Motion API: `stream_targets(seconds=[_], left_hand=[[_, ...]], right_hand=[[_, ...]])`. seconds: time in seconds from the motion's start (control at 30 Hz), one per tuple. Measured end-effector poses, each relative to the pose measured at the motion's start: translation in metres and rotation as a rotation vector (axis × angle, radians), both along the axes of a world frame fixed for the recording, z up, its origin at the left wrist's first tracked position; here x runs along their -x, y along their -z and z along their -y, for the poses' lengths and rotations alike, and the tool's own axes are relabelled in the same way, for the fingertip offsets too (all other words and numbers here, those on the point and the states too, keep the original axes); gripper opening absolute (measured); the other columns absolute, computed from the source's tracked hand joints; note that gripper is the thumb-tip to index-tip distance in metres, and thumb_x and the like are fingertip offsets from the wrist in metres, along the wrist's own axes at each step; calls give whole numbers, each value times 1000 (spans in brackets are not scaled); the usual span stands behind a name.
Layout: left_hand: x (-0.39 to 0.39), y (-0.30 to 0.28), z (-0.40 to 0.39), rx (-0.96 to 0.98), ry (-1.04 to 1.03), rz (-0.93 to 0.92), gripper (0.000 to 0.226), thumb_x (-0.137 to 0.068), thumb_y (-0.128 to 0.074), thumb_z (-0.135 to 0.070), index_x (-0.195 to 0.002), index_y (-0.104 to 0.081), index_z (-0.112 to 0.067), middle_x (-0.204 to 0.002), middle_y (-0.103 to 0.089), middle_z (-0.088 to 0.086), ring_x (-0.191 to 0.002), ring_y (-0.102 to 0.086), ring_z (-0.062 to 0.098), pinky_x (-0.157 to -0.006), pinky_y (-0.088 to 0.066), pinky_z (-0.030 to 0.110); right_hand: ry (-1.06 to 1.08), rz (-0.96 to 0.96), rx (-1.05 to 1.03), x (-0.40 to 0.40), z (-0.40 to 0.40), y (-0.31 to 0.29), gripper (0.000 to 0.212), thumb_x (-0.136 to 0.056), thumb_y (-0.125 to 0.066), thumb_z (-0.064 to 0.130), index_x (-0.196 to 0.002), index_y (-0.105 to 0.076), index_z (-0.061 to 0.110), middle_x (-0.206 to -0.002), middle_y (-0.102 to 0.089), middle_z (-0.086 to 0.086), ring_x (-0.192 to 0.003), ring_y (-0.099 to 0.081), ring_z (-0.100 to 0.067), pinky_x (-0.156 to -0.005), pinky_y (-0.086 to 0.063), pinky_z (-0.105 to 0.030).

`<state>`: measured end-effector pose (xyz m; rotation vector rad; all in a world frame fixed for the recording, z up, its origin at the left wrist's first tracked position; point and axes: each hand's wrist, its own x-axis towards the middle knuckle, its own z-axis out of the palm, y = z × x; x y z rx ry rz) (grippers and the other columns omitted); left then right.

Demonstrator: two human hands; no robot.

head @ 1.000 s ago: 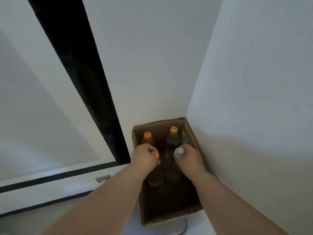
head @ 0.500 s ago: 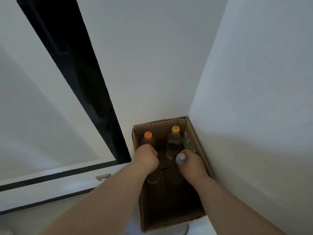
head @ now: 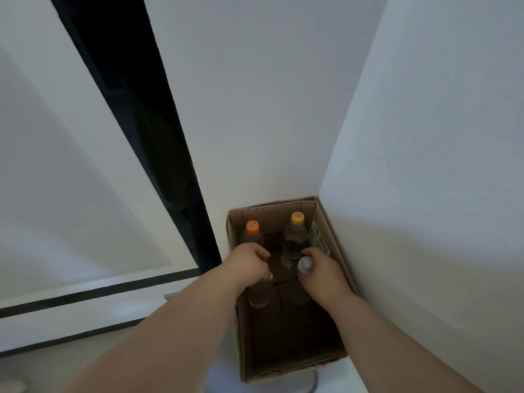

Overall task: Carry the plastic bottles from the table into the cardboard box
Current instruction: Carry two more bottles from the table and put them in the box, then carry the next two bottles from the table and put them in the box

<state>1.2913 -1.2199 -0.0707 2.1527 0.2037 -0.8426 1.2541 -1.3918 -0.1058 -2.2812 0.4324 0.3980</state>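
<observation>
An open cardboard box (head: 329,228) stands on the floor in a wall corner. Two clear bottles stand upright at its far end: one with an orange cap (head: 252,227) on the left, one with a yellow cap (head: 297,218) on the right. My left hand (head: 247,265) is shut on the neck of a bottle with a yellow cap (head: 259,293), held upright inside the box in front of the orange-capped one. My right hand (head: 321,272) grips a grey-capped bottle (head: 305,265) upright in front of the yellow-capped one. Both held bottles' bases are low in the box.
White walls close the box in behind and on the right. A dark gap (head: 147,123) runs beside a white panel on the left. The near half of the box's floor (head: 292,336) is bare cardboard.
Both hands have lowered slightly into the box with their bottles. The view has shifted a little, so the box sits further right.
</observation>
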Motion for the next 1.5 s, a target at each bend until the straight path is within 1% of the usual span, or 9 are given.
stream_targets(seconds=[0.13, 0.27, 0.37, 0.47, 0.6, 0.77, 1.07, 1.23, 1.5], left_hand=[[9, -11, -15, 249, -128, 51, 61, -80, -70, 4, -133, -58, -21, -134, -61, -2, -129, -54, 17, -104, -47, 32], [35, -49, -38, 479, -285, 243, 56, -86, -68, 2, -135, -55, -21, -133, -62, -3, -122, -60, 11, -91, -49, 19], [65, -88, -61, 598, -310, 390, 59, -90, -66, 0, -139, -48, -26, -137, -58, -5, -125, -58, 9, -99, -48, 25], [101, -128, -93, 710, -348, 522, 72, -89, -63, 7, -145, -39, -33, -141, -54, -5, -128, -57, 13, -106, -48, 44], [170, -181, -143, 817, -281, 713, 81, -93, -56, 9, -149, -31, -43, -145, -52, -6, -127, -60, 14, -95, -56, 42], [294, -230, -210, 809, -150, 871, 82, -83, -64, -8, -142, -29, -53, -146, -51, -10, -128, -59, 10, -107, -46, 50], [500, -272, -302, 714, -134, 969, 85, -94, -58, 3, -149, -23, -52, -145, -50, -18, -125, -60, 6, -108, -45, 49], [616, -283, -327, 690, -147, 1033, 82, -93, -60, -4, -150, -22, -49, -145, -50, -17, -123, -62, 8, -108, -45, 50], [820, -269, -369, 611, -222, 1092, 81, -83, -67, -13, -146, -32, -48, -126, -61, -10, -92, -67, 8, -83, -55, 33]], right_hand=[[30, 96, -103, 8, 1, -21, 53, -90, -66, 14, -140, -52, 23, -136, -59, 1, -126, -53, -19, -94, -45, -28], [74, 344, -200, 22, -4, -65, 37, -88, -70, 14, -117, -60, 33, -112, -61, 21, -120, -55, -10, -96, -46, -26], [100, 487, -309, 36, -16, -108, 42, -87, -72, 10, -123, -61, 27, -118, -64, 15, -118, -61, -10, -93, -46, -17], [113, 588, -561, 67, -38, -162, 47, -89, -69, 8, -129, -59, 31, -131, -63, 7, -115, -65, -12, -95, -56, -37], [35, 644, -858, 142, -83, -232, 59, -75, -78, 25, -127, -56, 41, -142, -56, 3, -122, -63, -22, -79, -62, -39], [-64, 721, -962, 270, -151, -269, 72, -72, -74, 25, -139, -51, 36, -143, -56, 2, -115, -69, -23, -75, -63, -37], [-240, 676, -882, 482, -254, -315, 73, -67, -69, 33, -134, -44, 48, -148, -50, 3, -118, -66, -21, -87, -60, -44], [-246, 703, -823, 581, -283, -323, 65, -91, -62, 16, -147, -38, 39, -144, -55, 0, -111, -70, -22, -92, -57, -52], [-292, 722, -759, 765, -334, -317, 58, -93, -62, 11, -144, -45, 31, -120, -66, -3, -88, -73, -19, -66, -60, -34]])
